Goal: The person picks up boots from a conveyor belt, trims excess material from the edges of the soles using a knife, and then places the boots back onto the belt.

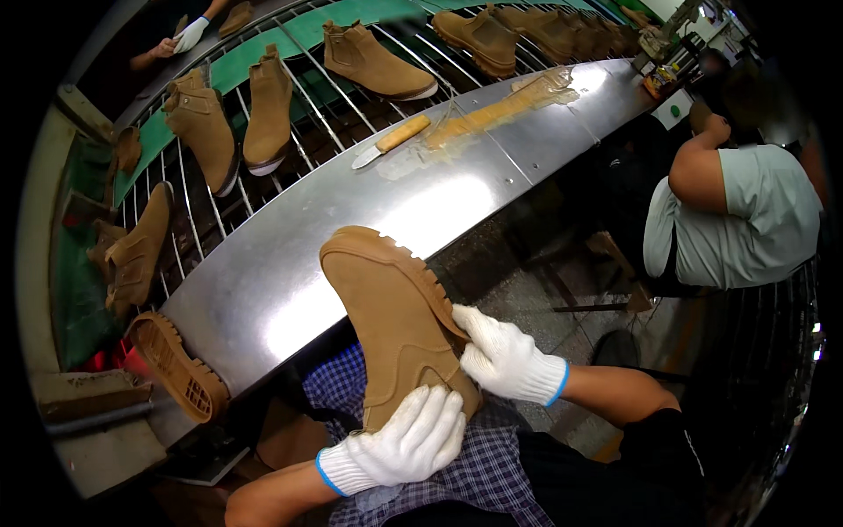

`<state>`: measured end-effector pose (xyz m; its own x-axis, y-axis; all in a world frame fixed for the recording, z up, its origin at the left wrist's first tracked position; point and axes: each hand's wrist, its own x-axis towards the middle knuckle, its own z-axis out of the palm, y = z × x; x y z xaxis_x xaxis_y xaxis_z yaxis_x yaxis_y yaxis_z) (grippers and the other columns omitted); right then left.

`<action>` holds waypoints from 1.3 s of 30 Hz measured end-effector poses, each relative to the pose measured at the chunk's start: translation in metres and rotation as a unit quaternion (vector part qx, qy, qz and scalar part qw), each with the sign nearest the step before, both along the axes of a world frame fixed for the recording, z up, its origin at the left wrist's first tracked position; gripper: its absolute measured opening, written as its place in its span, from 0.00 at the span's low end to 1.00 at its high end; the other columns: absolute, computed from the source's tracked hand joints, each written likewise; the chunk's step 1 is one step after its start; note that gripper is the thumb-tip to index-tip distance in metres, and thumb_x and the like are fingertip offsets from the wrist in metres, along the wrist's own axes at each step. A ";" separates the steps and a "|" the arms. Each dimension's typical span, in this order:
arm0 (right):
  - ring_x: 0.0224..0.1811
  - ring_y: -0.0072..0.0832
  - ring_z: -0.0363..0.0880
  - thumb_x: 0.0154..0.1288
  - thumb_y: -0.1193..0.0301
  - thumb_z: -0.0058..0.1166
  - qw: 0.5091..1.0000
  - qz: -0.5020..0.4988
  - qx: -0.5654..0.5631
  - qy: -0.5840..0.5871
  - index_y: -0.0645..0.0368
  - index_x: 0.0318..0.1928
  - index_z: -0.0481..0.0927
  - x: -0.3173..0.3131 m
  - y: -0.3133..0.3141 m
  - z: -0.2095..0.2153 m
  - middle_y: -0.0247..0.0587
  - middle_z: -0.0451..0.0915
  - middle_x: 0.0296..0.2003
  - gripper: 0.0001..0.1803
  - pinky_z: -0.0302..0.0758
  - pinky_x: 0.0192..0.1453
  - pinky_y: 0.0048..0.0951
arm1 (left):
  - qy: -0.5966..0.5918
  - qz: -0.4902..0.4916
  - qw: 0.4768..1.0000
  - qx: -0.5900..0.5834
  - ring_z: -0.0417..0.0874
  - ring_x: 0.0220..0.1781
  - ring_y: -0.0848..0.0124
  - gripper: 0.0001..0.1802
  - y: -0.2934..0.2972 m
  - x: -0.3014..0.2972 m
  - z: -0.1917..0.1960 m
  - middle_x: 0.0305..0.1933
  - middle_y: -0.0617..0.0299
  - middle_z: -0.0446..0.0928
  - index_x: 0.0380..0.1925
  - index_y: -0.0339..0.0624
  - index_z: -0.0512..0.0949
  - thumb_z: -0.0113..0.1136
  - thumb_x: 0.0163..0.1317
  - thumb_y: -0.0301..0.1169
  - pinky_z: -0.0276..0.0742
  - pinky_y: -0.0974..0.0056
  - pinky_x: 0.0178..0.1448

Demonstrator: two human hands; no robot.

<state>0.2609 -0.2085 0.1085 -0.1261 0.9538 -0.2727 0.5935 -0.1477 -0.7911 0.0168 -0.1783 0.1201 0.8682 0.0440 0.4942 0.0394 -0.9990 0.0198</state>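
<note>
A tan ankle boot [373, 307] lies across my lap, toe pointing away to the metal bench. My left hand [408, 443], in a white knit glove, is wrapped round the boot's ankle shaft. At the boot's right side my gloved right hand [509, 356] pinches the edge of a brown rubber sole [413, 272]. This ridged sole sits along the toe and right side; toward the heel it stands off from the upper. Both hands are closed. A loose sole [180, 364] lies tread down at the bench's left end.
A wooden-handled knife [391, 140] rests on the metal bench [263, 272], beside brown tape [500, 114]. Beyond runs a wire rack [307, 149] with several tan boots [373, 61]. One co-worker [738, 211] sits at the right; another person's gloved hand [190, 35] shows at the far left.
</note>
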 end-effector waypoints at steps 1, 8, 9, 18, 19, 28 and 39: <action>0.59 0.64 0.84 0.73 0.70 0.49 1.000 0.000 0.028 -0.003 0.73 0.71 0.66 0.000 0.002 -0.006 0.73 0.81 0.57 0.30 0.83 0.66 0.51 | 0.001 -0.004 1.000 0.001 0.91 0.50 0.57 0.12 0.002 0.000 0.002 0.49 0.49 0.88 0.44 0.39 0.83 0.68 0.64 0.32 0.89 0.54 0.57; 0.61 0.60 0.84 0.74 0.68 0.51 0.999 0.014 0.041 0.031 0.73 0.73 0.65 -0.003 0.001 0.009 0.72 0.80 0.58 0.32 0.83 0.67 0.49 | 0.003 0.021 0.999 -0.028 0.90 0.48 0.58 0.08 -0.001 -0.006 0.008 0.46 0.54 0.89 0.40 0.43 0.85 0.68 0.63 0.31 0.89 0.55 0.55; 0.62 0.59 0.84 0.76 0.66 0.51 0.997 0.024 0.070 0.025 0.74 0.74 0.64 -0.003 0.001 0.005 0.72 0.79 0.60 0.34 0.83 0.68 0.49 | 0.003 0.031 0.999 -0.033 0.90 0.48 0.58 0.07 -0.001 -0.007 0.011 0.47 0.54 0.89 0.40 0.44 0.85 0.68 0.63 0.31 0.89 0.55 0.55; 0.69 0.54 0.81 0.81 0.62 0.49 0.981 -0.072 0.111 0.139 0.75 0.74 0.67 -0.021 -0.013 0.008 0.69 0.77 0.66 0.33 0.78 0.75 0.46 | -0.016 0.084 0.994 -0.073 0.90 0.49 0.59 0.08 0.006 -0.015 0.029 0.48 0.56 0.88 0.38 0.45 0.86 0.71 0.59 0.31 0.89 0.54 0.55; 0.71 0.53 0.79 0.81 0.63 0.50 0.982 -0.091 0.092 0.137 0.75 0.74 0.68 -0.025 -0.015 0.013 0.69 0.77 0.66 0.32 0.76 0.76 0.47 | -0.020 0.085 0.993 -0.078 0.90 0.48 0.59 0.08 0.006 -0.015 0.029 0.47 0.56 0.88 0.38 0.45 0.86 0.71 0.59 0.31 0.89 0.54 0.55; 0.72 0.42 0.76 0.76 0.70 0.49 0.990 -0.045 -0.050 0.124 0.69 0.75 0.67 -0.027 -0.015 0.015 0.57 0.75 0.68 0.31 0.71 0.79 0.43 | -0.030 0.062 0.995 -0.065 0.90 0.47 0.60 0.08 0.001 -0.024 0.009 0.47 0.57 0.88 0.39 0.46 0.85 0.70 0.63 0.34 0.88 0.56 0.53; 0.72 0.56 0.77 0.83 0.55 0.45 0.983 0.035 -0.146 0.104 0.70 0.80 0.60 -0.031 0.007 0.021 0.70 0.70 0.72 0.38 0.74 0.77 0.50 | 0.016 0.049 0.995 -0.086 0.89 0.48 0.61 0.09 0.008 -0.038 0.010 0.48 0.57 0.87 0.41 0.42 0.87 0.68 0.64 0.33 0.87 0.58 0.52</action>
